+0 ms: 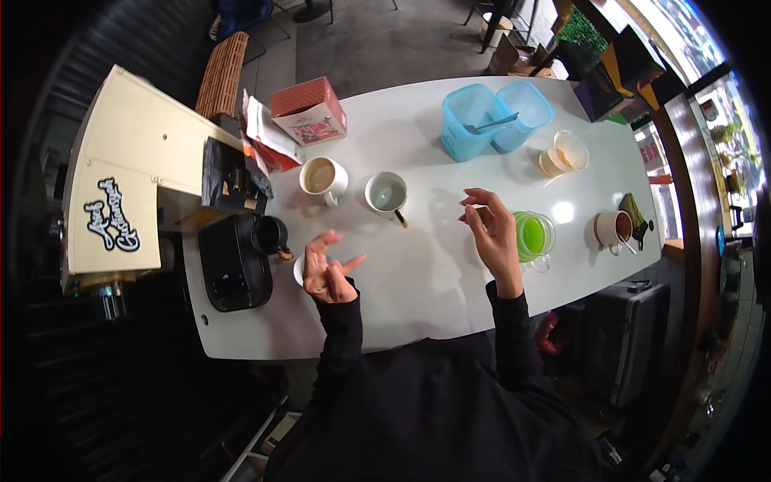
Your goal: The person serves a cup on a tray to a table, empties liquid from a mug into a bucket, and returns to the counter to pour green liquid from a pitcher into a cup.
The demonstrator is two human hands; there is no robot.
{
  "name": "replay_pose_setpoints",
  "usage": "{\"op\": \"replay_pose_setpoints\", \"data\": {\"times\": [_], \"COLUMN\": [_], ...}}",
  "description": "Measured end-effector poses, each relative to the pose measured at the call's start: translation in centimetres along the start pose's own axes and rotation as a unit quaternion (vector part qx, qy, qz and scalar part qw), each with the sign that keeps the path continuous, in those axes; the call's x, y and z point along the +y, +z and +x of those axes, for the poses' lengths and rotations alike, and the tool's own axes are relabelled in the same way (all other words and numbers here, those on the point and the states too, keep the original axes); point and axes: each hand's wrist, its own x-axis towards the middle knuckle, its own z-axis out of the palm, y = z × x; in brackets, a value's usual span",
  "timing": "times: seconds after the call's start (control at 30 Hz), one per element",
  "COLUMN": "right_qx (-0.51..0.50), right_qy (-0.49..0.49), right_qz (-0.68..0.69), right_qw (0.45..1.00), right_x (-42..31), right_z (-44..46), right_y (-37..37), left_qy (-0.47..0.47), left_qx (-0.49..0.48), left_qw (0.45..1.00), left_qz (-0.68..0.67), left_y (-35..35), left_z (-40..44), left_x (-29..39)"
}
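My left hand (328, 271) hovers over the white table with its fingers apart and nothing in them. Behind it, a white round thing (299, 271) is mostly hidden. My right hand (495, 238) is raised with loosely curled fingers, also holding nothing. Just right of it stands a clear glass cup (546, 260) with bright green contents. Between and beyond my hands is a white mug (385, 181) with a dark-and-gold handle, its inside pale. Left of that, another white mug (329, 193) holds a light brown drink.
Two blue plastic containers (464, 135) stand at the back, a spoon (494, 123) in one. A clear cup (564, 153) and a mug with a spoon (612, 230) are to the right. The table's left side (241, 333) bears a black scale-like device (233, 277), a cream machine (120, 201) and a red box (313, 112).
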Motion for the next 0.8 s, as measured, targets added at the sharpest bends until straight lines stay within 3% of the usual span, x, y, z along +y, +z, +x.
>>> {"op": "replay_pose_setpoints", "data": {"times": [0.03, 0.1, 0.23, 0.47, 0.53, 0.67, 0.8], "right_qx": [0.010, 0.020, 0.020, 0.032, 0.035, 0.058, 0.075], "right_qy": [0.001, -0.014, 0.004, 0.002, 0.000, -0.048, -0.058], "right_qz": [0.002, 0.011, 0.020, 0.027, 0.025, -0.006, -0.045], "right_qw": [1.000, 1.000, 1.000, 0.999, 0.999, 0.997, 0.994], "right_x": [-0.1, 0.0, 0.4, 1.0, 1.1, 0.4, -0.8], "right_z": [0.0, -0.3, -1.0, -1.8, -1.7, 0.2, 3.9], "right_y": [-0.3, -0.7, -1.3, -2.3, -2.4, -2.3, -1.2], "left_qy": [0.000, -0.097, -0.108, -0.166, -0.245, -0.147, -0.069], "left_qx": [-0.010, -0.008, -0.074, -0.130, -0.169, -0.260, -0.263], "left_qw": [1.000, 0.995, 0.987, 0.972, 0.954, 0.954, 0.962], "left_qz": [-0.002, -0.027, 0.098, 0.100, 0.034, 0.016, 0.035], "left_y": [0.2, 0.2, 0.9, 0.8, 1.8, 2.5, 3.4], "left_z": [-0.4, -1.3, -1.8, -2.5, -2.1, -1.0, -0.5], "left_x": [-0.6, -1.3, -2.2, -4.0, -3.1, -3.0, -3.1]}}
